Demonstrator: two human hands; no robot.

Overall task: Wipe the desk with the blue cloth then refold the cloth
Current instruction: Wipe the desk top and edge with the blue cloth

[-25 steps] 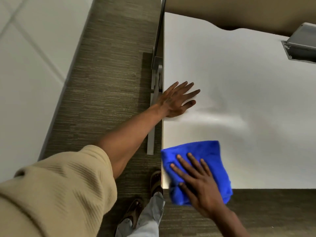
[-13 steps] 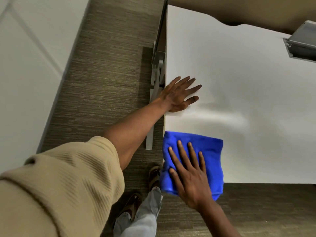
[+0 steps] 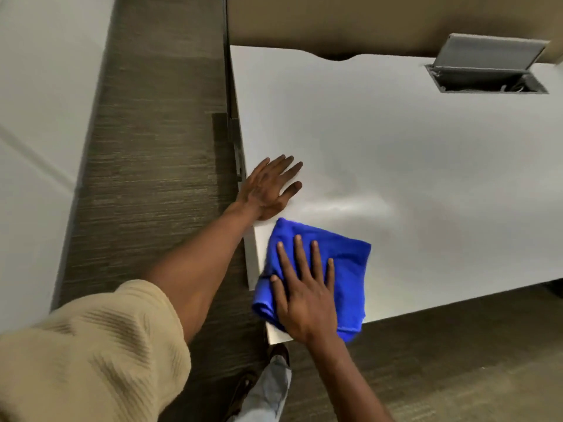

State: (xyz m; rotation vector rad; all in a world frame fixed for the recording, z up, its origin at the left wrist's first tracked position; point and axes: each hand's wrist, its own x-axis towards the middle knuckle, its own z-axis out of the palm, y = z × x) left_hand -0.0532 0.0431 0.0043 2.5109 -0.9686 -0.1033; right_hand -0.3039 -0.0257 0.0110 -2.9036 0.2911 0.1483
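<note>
Dark striped carpet (image 3: pixel 146 147); white wall (image 3: pixel 39 86) left; tan partition (image 3: pixel 365 22) behind.

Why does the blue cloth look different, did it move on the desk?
Yes. The blue cloth slid inward from the desk's left edge, toward the left hand.

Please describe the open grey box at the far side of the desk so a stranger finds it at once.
Start at the wide white desk top and follow it to the far right corner. There a rectangular grey metal cable box is sunk into the surface, its lid tilted up; nothing else breaks the white surface.
</note>
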